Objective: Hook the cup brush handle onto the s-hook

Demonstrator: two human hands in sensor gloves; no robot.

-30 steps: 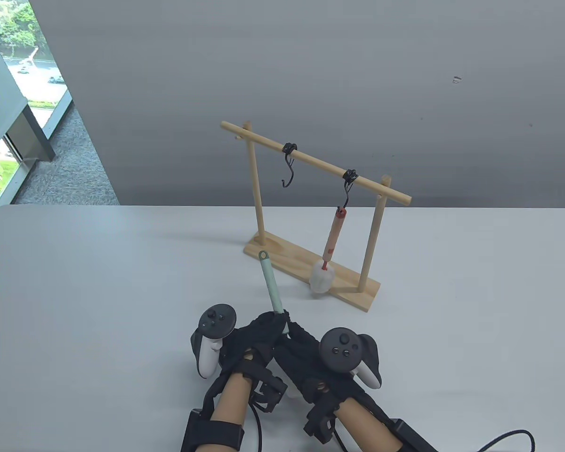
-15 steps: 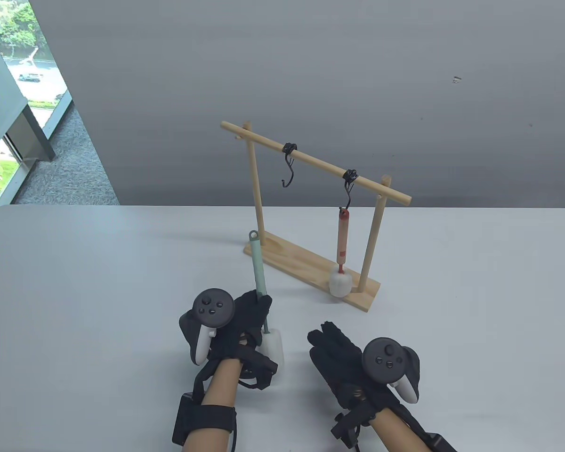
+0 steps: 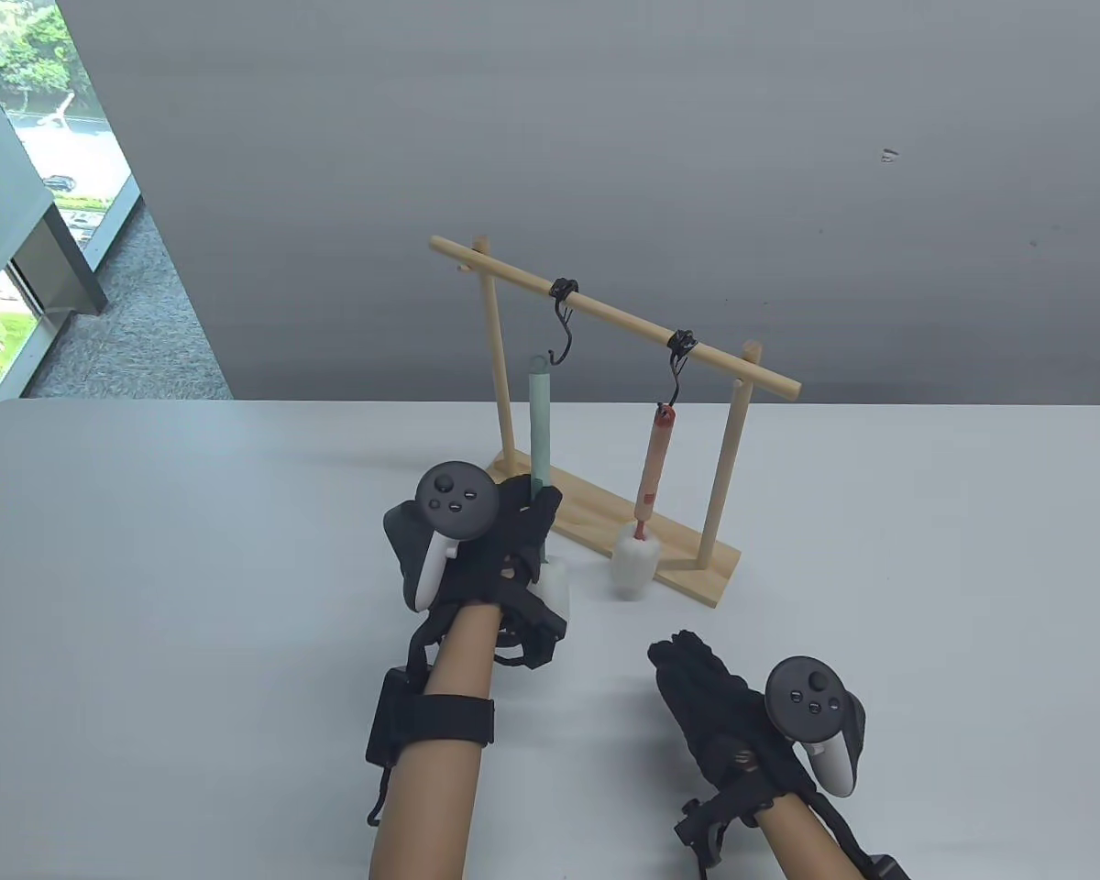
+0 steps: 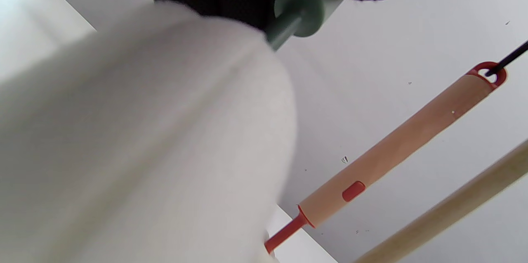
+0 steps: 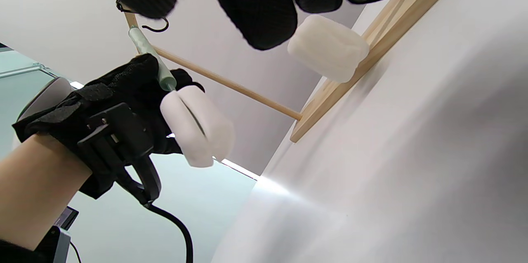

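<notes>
My left hand (image 3: 522, 522) grips a green cup brush (image 3: 540, 412) by the lower handle and holds it upright, white sponge head (image 3: 555, 587) down. The handle's top loop sits just below the free left s-hook (image 3: 564, 335) on the wooden rack; I cannot tell whether it touches. The brush also shows in the right wrist view (image 5: 150, 58) and its sponge fills the left wrist view (image 4: 136, 139). My right hand (image 3: 697, 674) lies open and empty on the table at the front right.
A wooden rack (image 3: 605, 513) stands mid-table with a cross bar (image 3: 623, 321). A red and tan cup brush (image 3: 651, 467) hangs from the right s-hook (image 3: 676, 371), its sponge (image 3: 634, 564) near the base. A wall rises behind the table.
My left hand has lifted the green brush up and forward to the left s-hook. My right hand let go of it and drew back to the right. The red brush swings slightly.
</notes>
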